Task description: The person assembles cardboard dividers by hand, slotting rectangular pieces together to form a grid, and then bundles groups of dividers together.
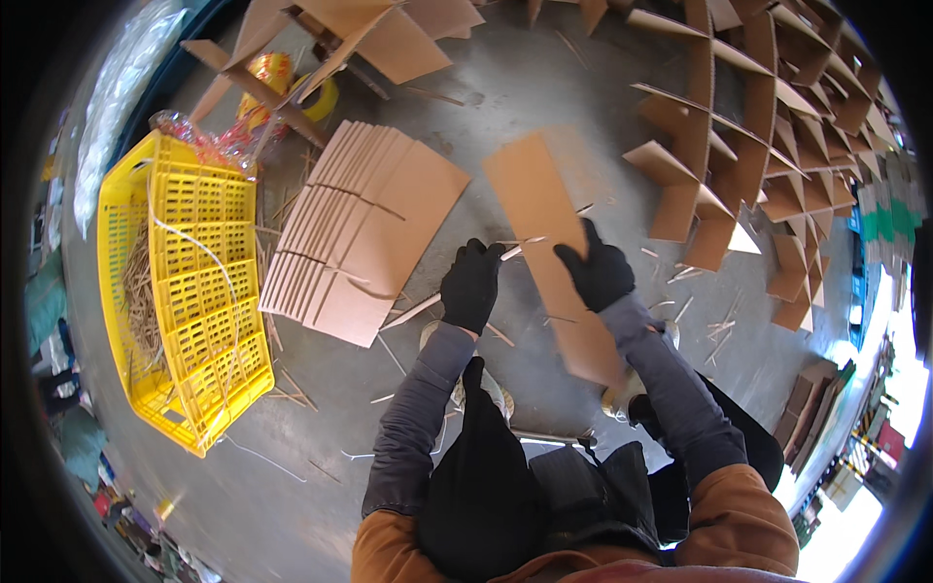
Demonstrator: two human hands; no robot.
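My right hand [598,267], in a black glove, grips the right edge of a long brown cardboard sheet [533,194], its thumb lying on the face. The sheet is tilted in front of me and blurred at its ends. Just left of it, my left hand [471,287], also black-gloved, is closed round a thin cardboard strip [416,311] that slants out below it. Another bit of strip sticks out toward the sheet. To the left lies a fanned stack of slotted cardboard sheets [374,223].
A yellow plastic crate [209,282] with cardboard scraps inside stands at the left. Assembled cardboard dividers [714,146] fill the far right, and more cardboard pieces [389,44] lie at the far left. Loose strips [719,330] litter the grey floor [330,408].
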